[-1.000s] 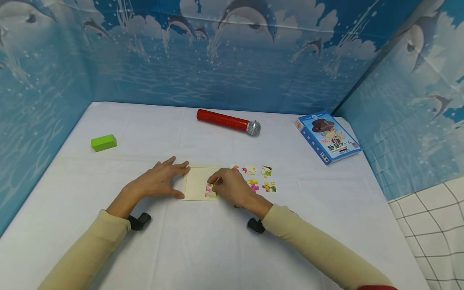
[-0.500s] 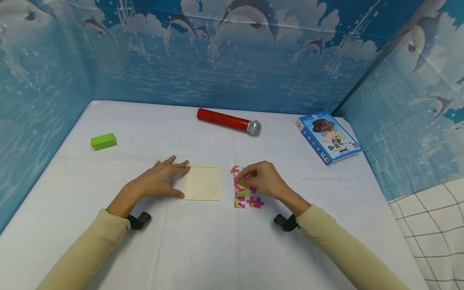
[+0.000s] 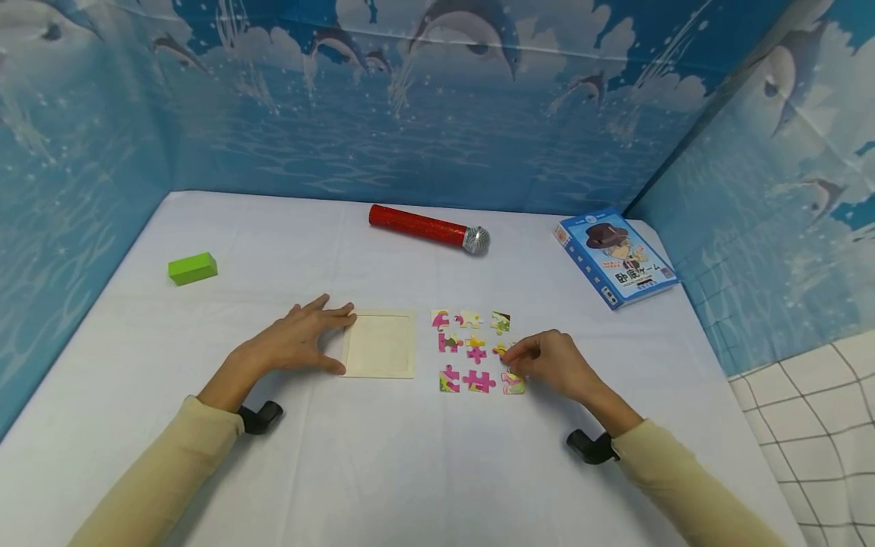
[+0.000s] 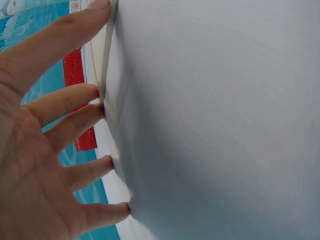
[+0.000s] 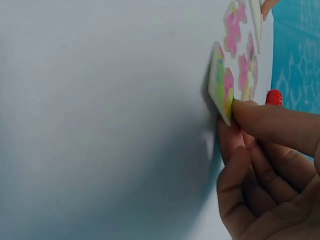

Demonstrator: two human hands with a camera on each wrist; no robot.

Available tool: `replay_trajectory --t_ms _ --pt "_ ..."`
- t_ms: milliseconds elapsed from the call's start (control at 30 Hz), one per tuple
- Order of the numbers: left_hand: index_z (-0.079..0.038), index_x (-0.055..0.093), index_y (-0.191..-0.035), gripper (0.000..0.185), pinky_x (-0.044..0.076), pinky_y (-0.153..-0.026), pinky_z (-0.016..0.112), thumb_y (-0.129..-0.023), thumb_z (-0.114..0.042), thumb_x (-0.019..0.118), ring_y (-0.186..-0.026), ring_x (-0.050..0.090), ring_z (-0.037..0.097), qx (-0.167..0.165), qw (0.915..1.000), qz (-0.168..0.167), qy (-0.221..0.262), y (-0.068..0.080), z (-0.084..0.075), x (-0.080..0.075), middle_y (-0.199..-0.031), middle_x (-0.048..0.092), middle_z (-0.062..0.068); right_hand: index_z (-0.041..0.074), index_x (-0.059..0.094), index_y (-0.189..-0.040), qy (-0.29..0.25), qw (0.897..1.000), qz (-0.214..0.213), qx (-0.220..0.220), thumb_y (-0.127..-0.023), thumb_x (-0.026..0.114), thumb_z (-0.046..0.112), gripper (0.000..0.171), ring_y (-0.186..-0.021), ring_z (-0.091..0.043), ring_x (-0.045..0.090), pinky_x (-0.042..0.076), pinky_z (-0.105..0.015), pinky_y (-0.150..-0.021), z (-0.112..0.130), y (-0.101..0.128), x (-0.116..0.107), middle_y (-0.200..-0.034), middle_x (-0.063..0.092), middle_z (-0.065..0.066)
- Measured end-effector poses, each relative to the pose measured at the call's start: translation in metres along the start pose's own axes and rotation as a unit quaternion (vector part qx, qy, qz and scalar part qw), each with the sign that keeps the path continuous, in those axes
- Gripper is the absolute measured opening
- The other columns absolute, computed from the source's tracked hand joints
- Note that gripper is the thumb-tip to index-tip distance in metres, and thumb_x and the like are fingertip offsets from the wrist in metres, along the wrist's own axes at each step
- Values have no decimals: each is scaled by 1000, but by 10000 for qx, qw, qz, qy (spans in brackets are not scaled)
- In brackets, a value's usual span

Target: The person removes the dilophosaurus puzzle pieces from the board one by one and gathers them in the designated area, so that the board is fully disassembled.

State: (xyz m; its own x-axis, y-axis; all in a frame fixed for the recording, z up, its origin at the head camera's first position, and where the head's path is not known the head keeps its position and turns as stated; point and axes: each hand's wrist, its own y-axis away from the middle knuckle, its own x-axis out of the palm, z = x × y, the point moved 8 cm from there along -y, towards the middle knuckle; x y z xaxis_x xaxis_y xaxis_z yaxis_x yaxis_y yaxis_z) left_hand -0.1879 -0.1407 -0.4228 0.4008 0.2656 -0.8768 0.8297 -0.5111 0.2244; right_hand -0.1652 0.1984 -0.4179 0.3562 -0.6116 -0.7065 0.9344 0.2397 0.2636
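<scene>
Pinching a small pink-and-green cardboard jigsaw piece (image 3: 513, 382) between thumb and curled fingertips of my right hand (image 3: 552, 365), I hold it at the bottom right corner of the loose grid of pieces (image 3: 476, 350), low on the white tablecloth (image 3: 383, 463). The right wrist view shows what the head view cannot: the piece (image 5: 221, 89) is tipped up on one edge, my fingertip on its rim, so it is not lying flat.

My left hand (image 3: 295, 343) lies spread and relaxed, gripping nothing, its fingertips against the left edge of the pale cream square puzzle tray (image 3: 380, 344), which is bare inside. The left wrist view confirms straight fingers (image 4: 65, 97) touching the tray's thin edge (image 4: 102, 60), something the head view only suggests.

I judge this to be the laying-out step: pieces sit in rows just right of the tray, none in it. The next move, I think, calls for settling this corner piece flat and square with its neighbours without nudging them.

Further off lie a red glittery microphone (image 3: 427, 227) with a silver head, a green rectangular block (image 3: 193, 268) to the left, and a blue card-game box (image 3: 616, 257) to the right.
</scene>
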Motion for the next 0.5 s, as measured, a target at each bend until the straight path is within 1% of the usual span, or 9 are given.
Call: replay_trajectory --t_ms 100,167,367,500 --pt "-18 44 -134 85 11 -104 65 -62 -48 77 -138 10 34 -1 10000 -7 10 0 0 1 -146 30 -4 16 72 -85 115 9996 -268 -9 -78 68 11 10 -68 -14 53 48 -25 -58 0 3 1 -80 68 3" --pt "-18 44 -134 85 11 -103 65 -62 -48 77 -138 10 34 20 10000 -26 15 0 0 1 -146 31 -3 16 72 -84 178 9989 -423 -41 -77 69 11 9 -67 -13 53 47 -25 -56 2 5 1 -78 67 3" --pt "-18 44 -134 84 12 -103 65 -63 -49 76 -138 10 34 65 10000 -38 10 1 0 0 -146 31 -3 15 71 -84 299 9973 -671 -41 -76 69 10 9 -69 -13 54 48 -26 -62 3 8 3 -77 67 3" --pt "-17 43 -135 84 12 -103 65 -64 -48 76 -138 11 34 104 9999 -52 -11 2 -1 -1 -146 30 -2 15 71 -83 418 9960 -790 -84 -76 69 9 9 -68 -12 54 47 -25 -61 3 8 4 -75 66 3"
